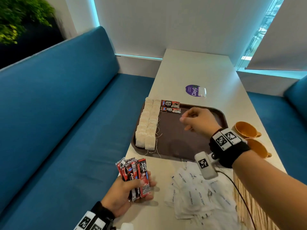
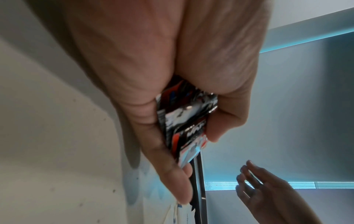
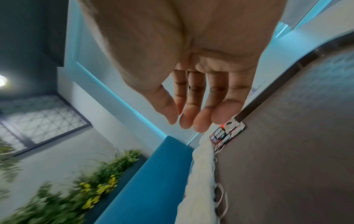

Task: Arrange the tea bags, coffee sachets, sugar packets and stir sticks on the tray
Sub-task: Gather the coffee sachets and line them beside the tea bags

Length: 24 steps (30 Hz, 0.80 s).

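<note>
From the head view, the dark brown plastic tray (image 1: 216,113) sits on the pale cream tabletop (image 1: 191,72), its left rim close to the table's left edge, beyond which lies the blue cushioned bench (image 1: 66,105). Two rows of white paper tea bags (image 1: 147,123) fill the tray's left side, strings trailing inward. Two red-and-black coffee sachets (image 1: 170,106) lie side by side at the far end, just beside the tea bags; the rest of the tray floor is bare brown. The right hand (image 1: 197,121) hovers over that bare floor, near the sachets, fingers loosely curled and holding nothing. The left hand (image 1: 126,193) sits at the table's near left corner, gripping a fanned bundle of red coffee sachets (image 1: 134,176). A loose heap of white paper sugar packets (image 1: 196,193) lies on the table in front of the tray. Two orange cups (image 1: 247,130) stand to the tray's right.

From the left wrist, the left hand (image 2: 172,75) curls round the bundle of sachets (image 2: 184,121); the right hand (image 2: 268,189) shows beyond, fingers extended.

From the right wrist, the right hand (image 3: 191,60) is relaxed and empty, its fingertips (image 3: 199,122) above the tray's far rim (image 3: 268,91), near the laid sachets (image 3: 226,133) and the tea bags (image 3: 199,174).
</note>
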Motion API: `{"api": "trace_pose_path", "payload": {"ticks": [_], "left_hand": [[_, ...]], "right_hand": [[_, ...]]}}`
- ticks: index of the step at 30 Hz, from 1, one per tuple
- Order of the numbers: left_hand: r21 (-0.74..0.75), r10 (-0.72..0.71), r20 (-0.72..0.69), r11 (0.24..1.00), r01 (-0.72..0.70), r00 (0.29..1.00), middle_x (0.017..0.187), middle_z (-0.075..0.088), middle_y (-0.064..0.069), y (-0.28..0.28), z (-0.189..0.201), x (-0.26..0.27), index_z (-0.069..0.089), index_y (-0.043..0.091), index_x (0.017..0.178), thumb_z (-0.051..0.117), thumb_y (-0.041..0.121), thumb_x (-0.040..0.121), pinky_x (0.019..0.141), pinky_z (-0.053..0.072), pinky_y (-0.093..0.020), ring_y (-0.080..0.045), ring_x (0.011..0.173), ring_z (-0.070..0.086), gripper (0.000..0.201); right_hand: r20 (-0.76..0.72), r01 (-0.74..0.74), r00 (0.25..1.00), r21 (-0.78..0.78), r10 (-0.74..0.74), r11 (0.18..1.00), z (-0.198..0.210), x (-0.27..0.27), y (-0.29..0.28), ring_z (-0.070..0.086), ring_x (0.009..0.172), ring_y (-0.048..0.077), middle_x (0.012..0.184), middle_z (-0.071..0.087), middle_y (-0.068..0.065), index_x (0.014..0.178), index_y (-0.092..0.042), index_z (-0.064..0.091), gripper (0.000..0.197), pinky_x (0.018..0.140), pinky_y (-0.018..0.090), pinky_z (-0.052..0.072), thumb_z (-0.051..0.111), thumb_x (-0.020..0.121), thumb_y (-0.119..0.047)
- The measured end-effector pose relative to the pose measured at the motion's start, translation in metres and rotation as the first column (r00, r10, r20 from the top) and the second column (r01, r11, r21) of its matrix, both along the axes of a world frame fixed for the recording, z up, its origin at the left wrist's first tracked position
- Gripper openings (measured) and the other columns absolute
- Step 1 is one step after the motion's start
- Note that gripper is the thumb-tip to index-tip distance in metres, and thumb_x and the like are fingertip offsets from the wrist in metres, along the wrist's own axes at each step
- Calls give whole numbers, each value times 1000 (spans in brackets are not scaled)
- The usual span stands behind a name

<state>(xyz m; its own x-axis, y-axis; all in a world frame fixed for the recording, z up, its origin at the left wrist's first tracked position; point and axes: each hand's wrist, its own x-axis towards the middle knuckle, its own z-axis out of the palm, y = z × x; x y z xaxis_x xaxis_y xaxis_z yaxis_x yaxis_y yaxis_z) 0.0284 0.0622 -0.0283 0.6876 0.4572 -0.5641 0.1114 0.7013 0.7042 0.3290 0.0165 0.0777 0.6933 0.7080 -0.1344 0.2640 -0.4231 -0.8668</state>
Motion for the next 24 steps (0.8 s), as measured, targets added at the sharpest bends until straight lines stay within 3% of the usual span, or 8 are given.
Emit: {"api": "trace_pose_path", "payload": {"ticks": [4, 6, 9, 11, 15, 18, 20, 24], "left_hand": [[59, -18, -15, 998, 19, 1000, 116, 66, -38, -2, 3, -1, 66, -9, 114, 76, 3, 76, 90, 44, -80, -52, 98, 66, 42], [92, -35, -31, 995, 38, 999, 114, 66, -38, -4, 6, -2, 67, -9, 112, 77, 2, 80, 92, 46, -76, -51, 95, 66, 35], [97, -5, -26, 995, 7, 1000, 113, 67, -37, -7, 6, -1, 63, -10, 116, 71, 0, 82, 82, 58, -63, -49, 100, 68, 36], [97, 4, -11, 995, -2, 1000, 112, 67, -37, -9, 6, -1, 63, -10, 117, 70, -2, 84, 82, 56, -67, -49, 97, 69, 35], [135, 14, -5, 991, -13, 1000, 111, 68, -36, -10, 2, 0, 64, -7, 119, 71, -4, 85, 94, 45, -76, -46, 91, 69, 35], [163, -3, 4, 987, 2, 1000, 113, 67, -36, -12, 2, 1, 71, -4, 112, 73, -5, 83, 94, 45, -76, -48, 98, 68, 29], [184, -34, 11, 982, 31, 999, 116, 66, -36, -13, 2, 1, 73, 0, 111, 76, -5, 82, 91, 47, -76, -50, 102, 67, 30], [194, -92, 25, 977, 86, 995, 121, 64, -37, -12, 2, 1, 71, 1, 117, 79, -4, 81, 88, 50, -74, -51, 107, 65, 38]], "right_hand": [[-127, -121, 984, 45, 126, 992, -9, -65, -42, 62, 56, 17, 67, 67, 4, 88, -7, 70, 9, 53, 26, 53, 78, 87, -8], [-192, -168, 966, 53, 175, 984, -18, -92, -58, 65, 59, 17, 72, 70, 5, 91, -7, 69, 10, 55, 28, 54, 78, 87, -8], [-241, -175, 954, 31, 177, 984, -36, -125, -73, 67, 63, 15, 85, 73, 9, 94, -10, 69, 12, 59, 28, 55, 78, 87, -10], [-279, -153, 949, 6, 148, 988, -50, -140, -79, 65, 62, 14, 89, 72, 10, 97, -11, 68, 17, 59, 29, 55, 79, 85, -9], [-345, -70, 936, 12, 70, 997, -69, -157, -85, 64, 60, 14, 90, 69, 8, 105, -16, 65, 27, 58, 31, 54, 81, 83, -12], [-365, -5, 931, 54, 24, 999, -77, -163, -88, 66, 62, 18, 87, 70, 4, 108, -22, 66, 21, 63, 44, 59, 76, 90, -21], [-377, 4, 926, 60, 19, 998, -82, -167, -90, 66, 61, 22, 83, 72, 6, 106, -26, 68, 17, 59, 50, 57, 76, 90, -23], [-361, 52, 933, 79, -20, 996, -90, -169, -91, 54, 49, 15, 68, 61, 9, 95, -24, 73, 11, 47, 29, 47, 77, 89, -17]]}}
